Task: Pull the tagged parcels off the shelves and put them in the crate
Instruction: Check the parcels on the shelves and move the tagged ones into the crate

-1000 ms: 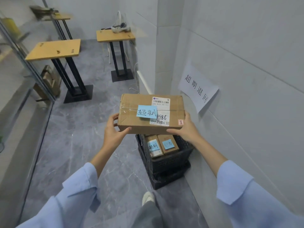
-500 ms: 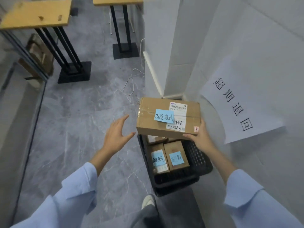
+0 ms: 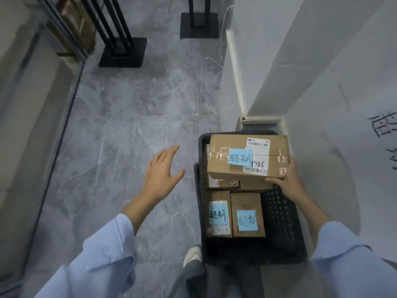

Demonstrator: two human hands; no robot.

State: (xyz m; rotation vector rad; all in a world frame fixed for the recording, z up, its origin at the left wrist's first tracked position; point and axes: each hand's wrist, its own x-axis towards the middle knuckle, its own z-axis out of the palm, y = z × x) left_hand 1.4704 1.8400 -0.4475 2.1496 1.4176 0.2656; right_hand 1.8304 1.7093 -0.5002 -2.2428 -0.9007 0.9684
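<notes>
A brown cardboard parcel (image 3: 223, 168) with a blue handwritten tag and a white shipping label hangs over the far end of the black plastic crate (image 3: 281, 220). My right hand (image 3: 286, 179) grips its near right corner. Whether the parcel rests on the boxes below I cannot tell. Two smaller brown parcels with blue tags, one on the left (image 3: 219, 214) and one on the right (image 3: 248, 215), lie side by side in the crate. My left hand (image 3: 163, 175) hovers open to the left of the crate, fingers spread, touching nothing.
The crate stands on the grey marble floor against the white wall (image 3: 322, 104), in a corner by a pillar. A white cable (image 3: 204, 76) lies on the floor beyond. Black table bases (image 3: 123, 52) stand farther back. A glass partition (image 3: 49, 104) runs along the left. My shoe (image 3: 192, 255) is beside the crate.
My left hand let go of the parcel and moved off to the left. My right hand alone lowered the parcel down over the crate's far end.
</notes>
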